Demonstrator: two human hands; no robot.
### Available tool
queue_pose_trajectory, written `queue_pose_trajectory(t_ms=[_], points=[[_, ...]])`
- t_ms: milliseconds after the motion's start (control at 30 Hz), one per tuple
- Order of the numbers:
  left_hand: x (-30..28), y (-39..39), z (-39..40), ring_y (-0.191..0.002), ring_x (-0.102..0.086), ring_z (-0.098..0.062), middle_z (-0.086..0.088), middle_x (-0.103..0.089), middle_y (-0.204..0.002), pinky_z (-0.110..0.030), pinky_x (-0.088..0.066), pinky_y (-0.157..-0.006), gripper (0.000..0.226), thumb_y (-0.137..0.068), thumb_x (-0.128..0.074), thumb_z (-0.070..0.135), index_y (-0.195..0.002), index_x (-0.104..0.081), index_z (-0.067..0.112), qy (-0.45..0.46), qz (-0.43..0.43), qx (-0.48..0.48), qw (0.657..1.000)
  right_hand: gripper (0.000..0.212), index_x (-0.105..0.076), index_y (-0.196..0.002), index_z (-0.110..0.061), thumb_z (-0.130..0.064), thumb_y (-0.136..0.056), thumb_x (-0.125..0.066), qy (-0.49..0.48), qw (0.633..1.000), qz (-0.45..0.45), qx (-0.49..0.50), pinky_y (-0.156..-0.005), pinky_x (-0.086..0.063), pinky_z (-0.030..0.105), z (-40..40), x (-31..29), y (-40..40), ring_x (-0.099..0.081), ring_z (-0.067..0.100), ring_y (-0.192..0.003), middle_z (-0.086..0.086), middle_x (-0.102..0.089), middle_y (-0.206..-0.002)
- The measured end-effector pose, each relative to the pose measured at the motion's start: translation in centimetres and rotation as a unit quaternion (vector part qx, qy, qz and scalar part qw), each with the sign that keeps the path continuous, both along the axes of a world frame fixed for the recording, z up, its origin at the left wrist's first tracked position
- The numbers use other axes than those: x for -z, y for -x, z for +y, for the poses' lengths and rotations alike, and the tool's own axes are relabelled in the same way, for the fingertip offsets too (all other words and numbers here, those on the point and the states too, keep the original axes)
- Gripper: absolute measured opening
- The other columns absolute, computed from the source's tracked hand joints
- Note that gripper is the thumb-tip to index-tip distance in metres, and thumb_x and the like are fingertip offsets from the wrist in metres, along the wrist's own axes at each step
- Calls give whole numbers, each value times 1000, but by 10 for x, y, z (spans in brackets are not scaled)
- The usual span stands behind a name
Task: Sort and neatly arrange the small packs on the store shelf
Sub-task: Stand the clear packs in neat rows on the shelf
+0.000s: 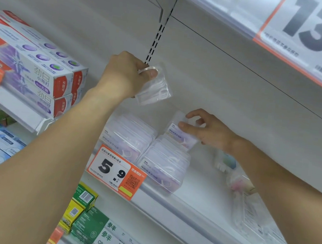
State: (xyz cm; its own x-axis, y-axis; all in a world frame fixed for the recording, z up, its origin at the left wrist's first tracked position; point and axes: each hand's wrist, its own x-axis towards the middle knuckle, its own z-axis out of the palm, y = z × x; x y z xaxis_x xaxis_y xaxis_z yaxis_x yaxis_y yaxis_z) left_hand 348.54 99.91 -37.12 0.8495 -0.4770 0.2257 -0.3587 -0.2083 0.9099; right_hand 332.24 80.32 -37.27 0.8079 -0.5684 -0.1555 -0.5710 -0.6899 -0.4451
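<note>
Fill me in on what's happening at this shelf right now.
A person is sorting small clear packs of floss picks on a white store shelf. The left hand holds one clear pack up in the air in front of the back panel. The right hand pinches another pack at the back of the right-hand row. A second row stands beside it, behind the 5.9 price tag. Toothpaste boxes sit to the left.

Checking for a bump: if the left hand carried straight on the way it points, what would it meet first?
Most likely the white back panel of the shelf. The left hand, holding a clear floss pack, points up and inward, and nothing shows between it and the panel, though depth is hard to judge.
</note>
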Motion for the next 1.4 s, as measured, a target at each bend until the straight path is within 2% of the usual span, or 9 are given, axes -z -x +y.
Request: queue_pose_trajectory(t_ms=[100, 233, 367, 500, 667, 833, 1000, 1167, 1400], points=[[3, -1, -2, -64, -72, -28, -7, -74, -90, -31, -58, -74, 40, -89, -61, 46, -100, -74, 10, 8, 33, -13, 999, 41, -54, -122, -42, -62, -87, -60, 61, 996, -66, -3, -99, -47, 35, 6, -5, -1, -48, 19, -121, 2, -46, -127], [3, 1, -6, -62, -73, -27, -14, -75, -79, -35, -56, -87, 59, -87, -54, 61, -95, -68, 4, -3, 136, 6, 991, 60, -45, -137, -42, -30, -86, -74, -161, 967, -190, -64, -92, -45, 25, 28, -21, -21, -46, 15, -132, 0, -50, -140], [-1, 2, -6, -69, -73, -31, -17, -74, -79, -31, -59, -63, 68, -91, -37, 63, -104, -65, 3, -42, 168, 36, 984, 56, -54, -135, -24, -27, -84, -77, -271, 936, -205, -97, -96, -55, 45, 44, -23, -39, -67, 27, -113, 12, -68, -124], [-4, -2, 4, -81, -68, -28, -8, -71, -91, -37, -55, -74, 70, -81, -36, 80, -102, -63, 19, -8, 195, 97, 976, 43, -64, -120, -14, -30, -83, -79, -241, 940, -234, -54, -73, -62, 38, 63, -24, -45, -72, 26, -84, 16, -72, -104], [3, -9, 5, -89, -70, -23, -4, -73, -99, -32, -57, -69, 57, -72, -71, 59, -107, -68, 14, 19, 141, 123, 982, 41, -67, -113, -8, -35, -84, -77, -228, 945, -236, -7, -65, -60, 35, 66, -22, -47, -71, 28, -84, 19, -72, -100], [1, -2, 9, -97, -71, -26, -10, -71, -108, -42, -58, -86, 42, -79, -71, 39, -112, -68, 13, 120, 208, 210, 948, 58, -48, -133, -16, -32, -85, -76, -306, 908, -286, -7, -88, -59, 41, 67, -29, -53, -74, 25, -97, 8, -72, -112], [3, -9, 21, -100, -66, -17, 4, -72, -104, -41, -51, -93, 49, -76, -64, 64, -106, -69, 26, -31, 99, 171, 980, 56, -60, -124, -34, -40, -74, -84, -207, 943, -259, -28, -89, -56, 36, 61, -36, -54, -72, 19, -98, -3, -75, -108], [10, -20, 27, -84, -72, -27, -9, -71, -98, -45, -56, -88, 52, -80, -65, 58, -103, -68, 12, -172, 59, 93, 979, 67, -70, -107, -28, -47, -48, -95, 59, 984, -137, -96, -79, -44, 20, 56, -22, -61, -61, 6, -96, -10, -66, -110], [17, -9, 22, -90, -69, -24, -3, -67, -103, -35, -55, -89, 37, -87, -63, 49, -114, -66, 23, -183, 81, 140, 970, 38, -75, -97, -34, -61, -70, -74, 11, 982, -39, -184, -97, -45, 26, 52, -7, -60, -61, 1, -106, -18, -70, -108]])
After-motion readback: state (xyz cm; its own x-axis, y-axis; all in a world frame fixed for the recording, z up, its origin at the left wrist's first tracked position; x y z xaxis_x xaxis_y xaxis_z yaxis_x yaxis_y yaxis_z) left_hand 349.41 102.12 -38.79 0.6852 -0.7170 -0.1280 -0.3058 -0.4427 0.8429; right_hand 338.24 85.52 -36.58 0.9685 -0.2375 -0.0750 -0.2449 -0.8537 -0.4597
